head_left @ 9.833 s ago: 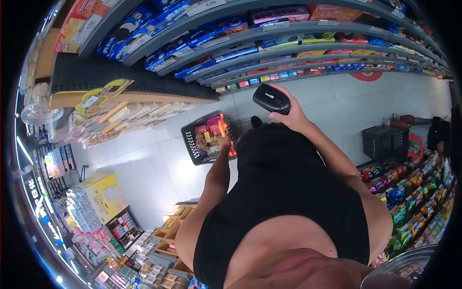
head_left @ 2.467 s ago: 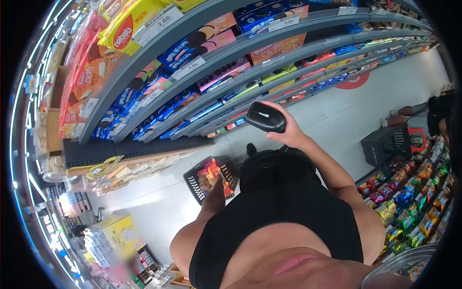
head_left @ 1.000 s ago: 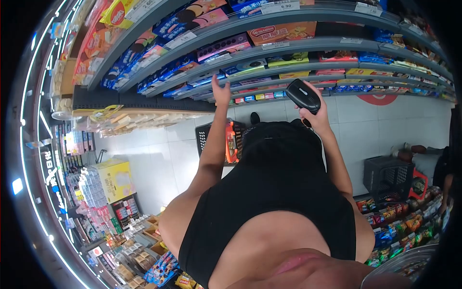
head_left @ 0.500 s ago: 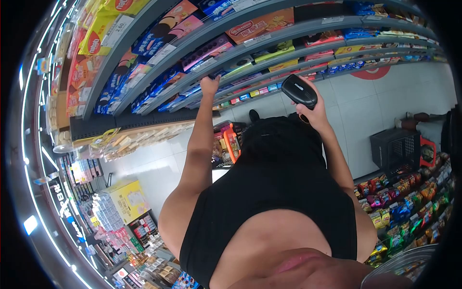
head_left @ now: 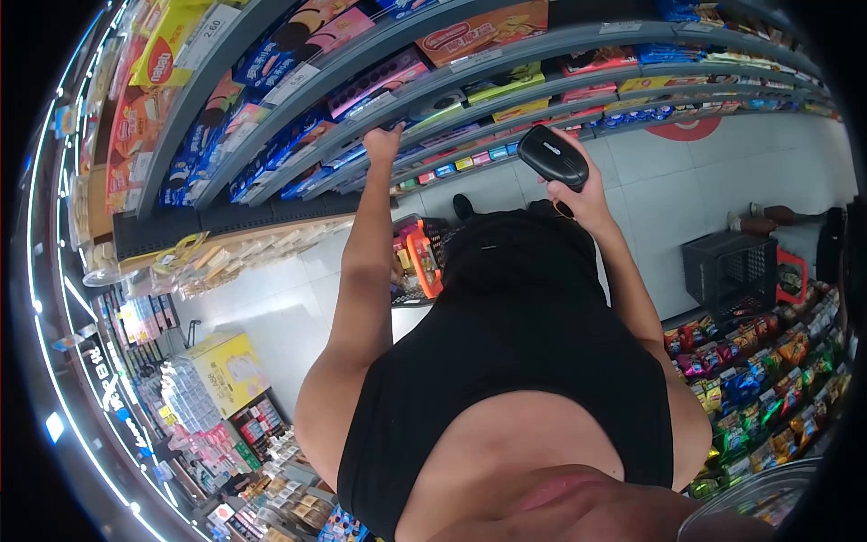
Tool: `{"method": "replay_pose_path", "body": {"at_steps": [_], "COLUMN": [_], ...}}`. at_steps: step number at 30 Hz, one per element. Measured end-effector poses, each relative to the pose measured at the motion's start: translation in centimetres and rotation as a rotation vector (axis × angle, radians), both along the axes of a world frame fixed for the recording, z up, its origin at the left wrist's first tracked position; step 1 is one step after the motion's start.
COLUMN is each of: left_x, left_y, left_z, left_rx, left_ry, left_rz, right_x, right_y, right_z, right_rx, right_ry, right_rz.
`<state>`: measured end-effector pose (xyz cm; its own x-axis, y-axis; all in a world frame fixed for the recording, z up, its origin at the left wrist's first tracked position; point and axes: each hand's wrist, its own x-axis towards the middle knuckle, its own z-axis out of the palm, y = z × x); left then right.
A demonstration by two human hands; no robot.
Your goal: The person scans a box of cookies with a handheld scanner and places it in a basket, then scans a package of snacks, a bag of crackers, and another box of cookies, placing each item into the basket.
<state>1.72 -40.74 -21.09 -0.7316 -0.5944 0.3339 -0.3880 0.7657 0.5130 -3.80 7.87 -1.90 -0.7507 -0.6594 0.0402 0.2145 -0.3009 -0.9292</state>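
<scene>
My right hand [head_left: 581,181] is wrapped around a black handheld device [head_left: 553,157] with a rounded head, held in front of the shelves. My left hand [head_left: 383,143] reaches forward to the front edge of a shelf [head_left: 390,110]. Its fingers are curled there, and what they grip is too small to make out. Around it lie a purple-pink box [head_left: 377,83], blue biscuit packs [head_left: 302,135] and a yellow-green pack [head_left: 506,81]. An orange box [head_left: 483,34] sits on a shelf further up.
Beside my left arm is a dark basket with an orange handle [head_left: 423,259], holding packages. A black crate [head_left: 722,271] stands on the floor at right, near another person's legs [head_left: 768,219]. Bagged snacks [head_left: 759,388] fill racks at lower right. A yellow carton [head_left: 230,370] is at left.
The view has shifted slightly, so shelves and goods sit a little further left and up. My left hand appears slightly higher and left; my right hand still holds the black device.
</scene>
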Motion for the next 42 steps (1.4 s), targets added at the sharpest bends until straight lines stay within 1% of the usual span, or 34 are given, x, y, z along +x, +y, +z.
{"method": "replay_pose_path", "body": {"at_steps": [3,6,8,12,15,18,20,21,24,25,28,29,32,35,36,38,39,42], "left_x": [0.4,0.4,0.2,0.3,1.1,1.9,2.8,3.1,4.5,5.0,6.6,7.2,8.6,9.8,9.6,8.4,8.2,9.1], "left_y": [0.6,0.4,0.4,1.4,1.8,3.4,3.3,3.9,6.7,7.5,9.4,10.1,12.8,15.2,16.3,18.9,19.7,19.4], "left_z": [1.4,2.3,2.3,3.8,3.0,3.2,1.3,1.5,2.0,2.0,3.2,3.7,2.9,1.8,2.4,5.5,6.3,2.9], "left_rx": [-0.005,0.021,0.004,-0.026,0.183,0.104,0.289,0.382,0.726,0.779,1.096,1.186,1.419,1.662,1.752,1.919,2.001,2.369], "left_ry": [-0.144,-0.186,-0.225,-0.317,-0.117,0.103,0.059,0.036,0.3,0.385,0.538,0.526,0.593,0.553,0.56,0.684,0.75,0.712], "left_rz": [0.052,0.029,0.042,0.042,-0.003,-0.099,-0.037,-0.006,-0.083,-0.079,0.037,0.104,0.115,0.102,0.099,0.137,0.154,-0.208], "right_x": [0.0,-0.2,-0.2,-0.4,-0.4,-0.5,-0.5,-0.5,-0.8,-0.9,-1.0,-1.0,-1.0,-1.1,-1.1,-1.3,-1.4,-1.6], "right_y": [-0.4,-0.5,-0.6,-0.6,-0.4,-0.4,-0.3,-0.2,0.2,0.3,0.5,0.3,-0.3,-0.5,-0.6,-0.7,-0.7,-0.9], "right_z": [0.2,-0.2,-0.4,-0.2,-0.2,-0.2,-0.1,0.0,-0.2,-0.4,-0.6,-0.6,-0.6,-0.8,-0.9,-0.9,-1.0,-1.1], "right_rx": [-0.011,-0.02,-0.022,-0.023,-0.015,-0.02,-0.022,-0.021,0.009,0.024,0.045,0.049,0.073,0.11,0.098,0.074,0.072,0.068], "right_ry": [0.001,0.0,0.013,0.043,0.029,0.033,0.035,0.033,0.047,0.056,0.047,0.06,0.088,0.1,0.096,0.092,0.088,0.077], "right_rz": [0.008,0.024,0.025,0.008,-0.006,-0.024,-0.042,-0.052,-0.086,-0.096,-0.097,-0.107,-0.11,-0.081,-0.067,-0.042,-0.022,0.049]}}
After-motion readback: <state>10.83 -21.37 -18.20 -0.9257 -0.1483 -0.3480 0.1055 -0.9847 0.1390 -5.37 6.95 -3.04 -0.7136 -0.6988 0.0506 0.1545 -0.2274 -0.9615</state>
